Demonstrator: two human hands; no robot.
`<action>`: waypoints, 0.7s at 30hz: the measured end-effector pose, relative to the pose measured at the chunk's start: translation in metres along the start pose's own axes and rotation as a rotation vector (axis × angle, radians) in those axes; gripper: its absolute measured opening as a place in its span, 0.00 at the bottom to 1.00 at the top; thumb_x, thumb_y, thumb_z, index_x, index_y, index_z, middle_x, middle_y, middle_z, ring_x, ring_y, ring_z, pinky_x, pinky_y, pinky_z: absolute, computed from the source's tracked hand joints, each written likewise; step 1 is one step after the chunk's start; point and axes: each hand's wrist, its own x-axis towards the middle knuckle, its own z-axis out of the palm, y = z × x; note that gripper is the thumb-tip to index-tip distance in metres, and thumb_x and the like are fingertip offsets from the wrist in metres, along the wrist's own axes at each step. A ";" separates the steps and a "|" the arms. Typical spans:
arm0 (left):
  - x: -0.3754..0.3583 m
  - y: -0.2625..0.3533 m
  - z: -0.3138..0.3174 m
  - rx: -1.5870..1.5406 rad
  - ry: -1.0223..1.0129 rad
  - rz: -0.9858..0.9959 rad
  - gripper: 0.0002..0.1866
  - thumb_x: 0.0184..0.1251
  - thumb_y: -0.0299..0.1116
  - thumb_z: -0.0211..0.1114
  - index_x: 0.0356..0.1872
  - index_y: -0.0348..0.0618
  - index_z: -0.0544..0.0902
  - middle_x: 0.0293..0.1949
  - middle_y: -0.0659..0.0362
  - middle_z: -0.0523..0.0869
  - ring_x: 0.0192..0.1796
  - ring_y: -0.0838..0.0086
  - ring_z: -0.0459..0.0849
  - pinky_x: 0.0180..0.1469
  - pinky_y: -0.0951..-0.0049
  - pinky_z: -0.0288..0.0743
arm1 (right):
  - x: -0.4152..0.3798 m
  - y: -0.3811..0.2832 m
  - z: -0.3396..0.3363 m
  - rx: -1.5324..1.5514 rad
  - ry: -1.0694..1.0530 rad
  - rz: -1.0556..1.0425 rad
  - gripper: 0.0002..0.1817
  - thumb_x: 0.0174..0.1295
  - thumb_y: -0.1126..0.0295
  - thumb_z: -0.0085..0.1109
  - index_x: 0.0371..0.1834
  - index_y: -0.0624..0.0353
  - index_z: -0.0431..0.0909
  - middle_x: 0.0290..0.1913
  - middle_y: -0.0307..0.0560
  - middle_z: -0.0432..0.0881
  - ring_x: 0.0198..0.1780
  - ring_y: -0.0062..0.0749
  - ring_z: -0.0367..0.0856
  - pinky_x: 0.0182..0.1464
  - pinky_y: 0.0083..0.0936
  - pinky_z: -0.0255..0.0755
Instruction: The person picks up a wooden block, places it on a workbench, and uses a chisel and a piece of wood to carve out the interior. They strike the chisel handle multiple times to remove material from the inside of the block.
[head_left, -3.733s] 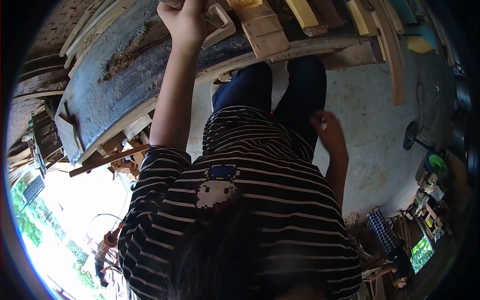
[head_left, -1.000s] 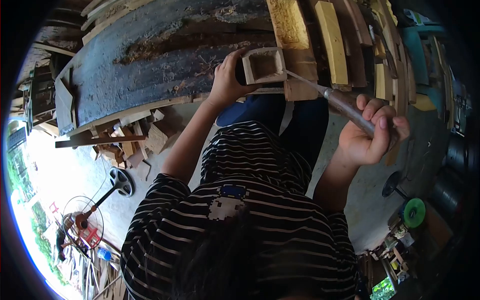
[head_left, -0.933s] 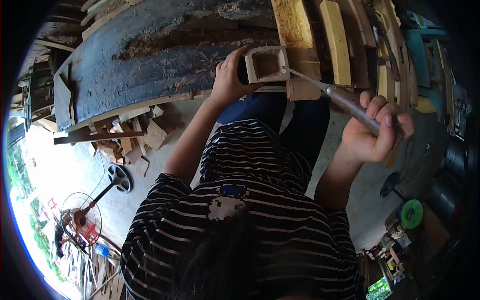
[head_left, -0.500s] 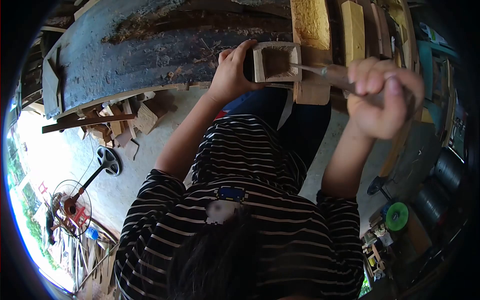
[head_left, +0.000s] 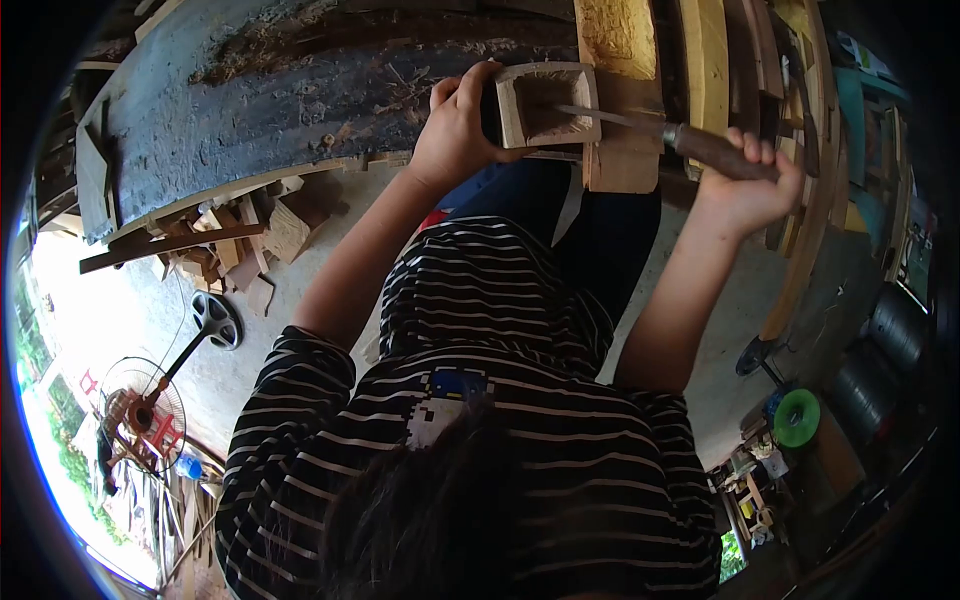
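Observation:
My left hand (head_left: pixel 458 125) grips a small hollowed wooden box (head_left: pixel 511 112) by its left side, fingers along the far edge and thumb near the close edge. The box's dark hollow is turned toward me. In my right hand (head_left: pixel 755 195) is a chisel (head_left: pixel 712 149), its brown wooden handle wrapped by the fingers. Its thin metal blade runs left over the box's right wall into the hollow; where the tip touches is hard to make out. Beneath the box is the edge of a dark, worn workbench (head_left: pixel 330 110).
A wooden piece with a carved yellowish recess (head_left: pixel 617 40) lies beyond the box, with long boards (head_left: pixel 704 70) to its right. Offcuts (head_left: pixel 230 245) are heaped on the floor at left, near a standing fan (head_left: pixel 145 415). A green disc (head_left: pixel 796 418) is at lower right.
My right hand has lowered and turned, showing more of the chisel handle, and the blade reaches deeper into the box. The box and left hand appear slightly higher in view.

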 end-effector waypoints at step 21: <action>0.003 -0.004 0.022 0.293 0.282 0.204 0.54 0.35 0.56 0.78 0.55 0.27 0.58 0.47 0.44 0.67 0.53 0.50 0.68 0.57 0.56 0.65 | -0.074 0.019 -0.005 -0.027 -0.219 -0.626 0.11 0.61 0.74 0.51 0.40 0.51 0.58 0.20 0.42 0.69 0.19 0.28 0.68 0.23 0.33 0.73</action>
